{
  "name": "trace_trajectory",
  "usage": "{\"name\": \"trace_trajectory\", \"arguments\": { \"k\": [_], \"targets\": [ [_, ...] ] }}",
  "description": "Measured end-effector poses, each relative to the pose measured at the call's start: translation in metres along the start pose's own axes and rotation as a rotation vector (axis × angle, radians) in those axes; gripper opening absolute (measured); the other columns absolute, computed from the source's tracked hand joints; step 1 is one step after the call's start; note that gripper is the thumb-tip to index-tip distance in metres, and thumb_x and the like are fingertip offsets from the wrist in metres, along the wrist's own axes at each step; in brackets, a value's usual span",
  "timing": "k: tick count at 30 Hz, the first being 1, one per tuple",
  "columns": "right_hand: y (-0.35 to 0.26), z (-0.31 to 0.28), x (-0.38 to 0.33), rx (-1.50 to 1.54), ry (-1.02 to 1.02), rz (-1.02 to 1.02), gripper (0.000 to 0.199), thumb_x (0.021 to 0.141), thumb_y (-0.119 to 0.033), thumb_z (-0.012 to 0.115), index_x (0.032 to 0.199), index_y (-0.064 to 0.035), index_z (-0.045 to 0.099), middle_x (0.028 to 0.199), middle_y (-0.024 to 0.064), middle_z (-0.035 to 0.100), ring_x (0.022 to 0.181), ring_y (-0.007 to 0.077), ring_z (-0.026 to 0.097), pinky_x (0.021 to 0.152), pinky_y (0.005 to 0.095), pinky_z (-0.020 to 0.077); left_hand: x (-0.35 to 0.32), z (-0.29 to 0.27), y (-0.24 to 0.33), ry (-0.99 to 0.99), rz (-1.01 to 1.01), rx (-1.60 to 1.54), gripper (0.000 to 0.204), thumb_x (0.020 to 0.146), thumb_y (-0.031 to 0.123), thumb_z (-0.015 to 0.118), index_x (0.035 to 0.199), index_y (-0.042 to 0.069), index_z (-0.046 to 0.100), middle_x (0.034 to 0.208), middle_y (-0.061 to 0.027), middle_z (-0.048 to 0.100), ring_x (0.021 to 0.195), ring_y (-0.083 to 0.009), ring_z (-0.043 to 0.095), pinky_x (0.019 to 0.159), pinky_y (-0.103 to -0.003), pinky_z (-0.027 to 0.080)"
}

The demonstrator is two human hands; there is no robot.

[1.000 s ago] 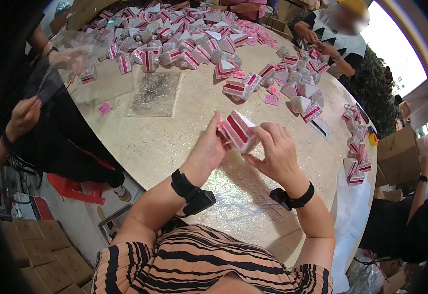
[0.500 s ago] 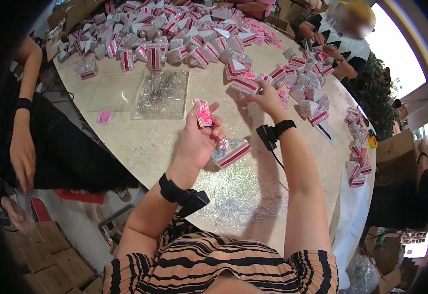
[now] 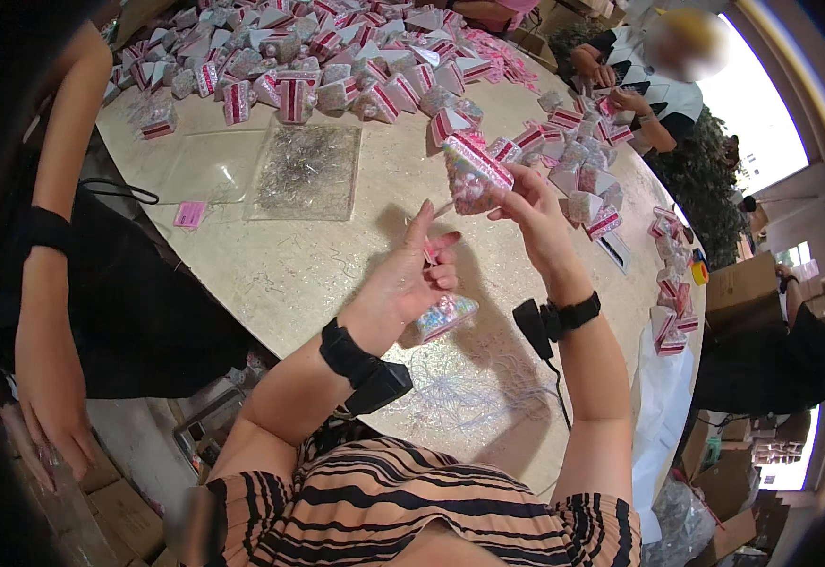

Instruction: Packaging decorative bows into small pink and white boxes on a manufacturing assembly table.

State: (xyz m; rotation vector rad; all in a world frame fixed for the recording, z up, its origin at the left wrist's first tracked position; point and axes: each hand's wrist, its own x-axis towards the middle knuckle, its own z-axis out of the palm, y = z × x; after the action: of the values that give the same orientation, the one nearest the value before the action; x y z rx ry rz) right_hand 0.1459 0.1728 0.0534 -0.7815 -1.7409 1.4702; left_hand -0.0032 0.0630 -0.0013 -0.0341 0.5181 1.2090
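My right hand (image 3: 537, 215) grips a toy cake slice (image 3: 474, 175) by one end, above the table. It has white and dark pink layers and a glittery, beaded side facing me. Just left of it, my left hand (image 3: 403, 283) is closed around a small pink tag (image 3: 430, 251), mostly hidden by the fingers. Its raised thumb almost reaches the slice. Below those fingers a second cake slice (image 3: 448, 317) with a bluish glitter side shows in part; whether the hand touches it, I cannot tell.
A large heap of cake slices (image 3: 337, 61) covers the table's far side, with pink tags (image 3: 507, 66) beside it. More slices (image 3: 582, 170) lie to the right. A clear mat (image 3: 308, 180) with silvery strands lies left of centre. Co-workers' arms reach in at left (image 3: 49, 312) and far right.
My right hand has raised its cake slice and tilted it, glitter side towards me, closer to my left hand. My left hand has turned, so the pink tag now shows less.
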Motion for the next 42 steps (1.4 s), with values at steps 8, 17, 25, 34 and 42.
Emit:
{"name": "trace_trajectory", "arguments": {
  "k": [8,17,25,34,42],
  "targets": [
    [-0.014,0.019,-0.038,-0.57,-0.074,-0.357,0.055,0.071,-0.02,0.076,0.117,-0.0012,0.052,0.104,0.0084,0.061,0.092,0.0186,0.059,0.079,0.0309,0.0465,0.008,-0.004,0.011,0.076,0.277,0.011,0.03,0.091,0.035,0.051,0.088,0.007,0.06,0.074,-0.0073,0.058,0.059,-0.0145,0.052,0.053,-0.026,0.042],
    [0.046,-0.038,0.068,-1.161,-0.114,-0.323,0.031,0.073,-0.028,0.07,0.095,-0.0056,0.066,0.098,0.0113,0.062,0.097,0.0289,0.058,0.081,0.0378,0.045,-0.009,-0.003,0.036,-0.069,0.49,0.203,0.028,0.094,0.015,0.044,0.111,-0.005,0.053,0.106,-0.0168,0.063,0.088,-0.0226,0.06,0.067,-0.03,0.044],
    [0.112,-0.039,0.178,-1.634,0.105,-0.139,0.051,0.071,-0.024,0.068,0.115,-0.0065,0.049,0.097,0.0155,0.062,0.09,0.0333,0.062,0.076,0.0438,0.0467,-0.026,0.01,0.027,0.078,0.443,0.352,0.027,0.09,0.013,0.046,0.107,-0.005,0.056,0.104,-0.018,0.063,0.085,-0.0243,0.062,0.069,-0.028,0.046],
    [0.131,-0.036,0.165,-1.539,0.089,-0.276,0.034,0.08,-0.013,0.055,0.112,-0.0079,0.043,0.072,0.0105,0.065,0.072,0.0295,0.065,0.068,0.0454,0.0441,-0.014,-0.006,0.027,-0.019,0.417,0.337,0.024,0.088,0.014,0.047,0.096,-0.005,0.06,0.089,-0.0147,0.063,0.073,-0.0184,0.057,0.066,-0.028,0.045],
    [0.09,-0.057,0.093,-1.47,-0.258,-0.19,0.028,0.077,-0.022,0.059,0.102,-0.0077,0.058,0.089,0.015,0.063,0.088,0.0302,0.062,0.074,0.044,0.0463,-0.019,-0.007,0.025,0.035,0.613,0.506,0.012,0.087,0.01,0.048,0.096,0.003,0.052,0.075,-0.0077,0.055,0.07,-0.021,0.057,0.056,-0.03,0.042]
  ]
}}
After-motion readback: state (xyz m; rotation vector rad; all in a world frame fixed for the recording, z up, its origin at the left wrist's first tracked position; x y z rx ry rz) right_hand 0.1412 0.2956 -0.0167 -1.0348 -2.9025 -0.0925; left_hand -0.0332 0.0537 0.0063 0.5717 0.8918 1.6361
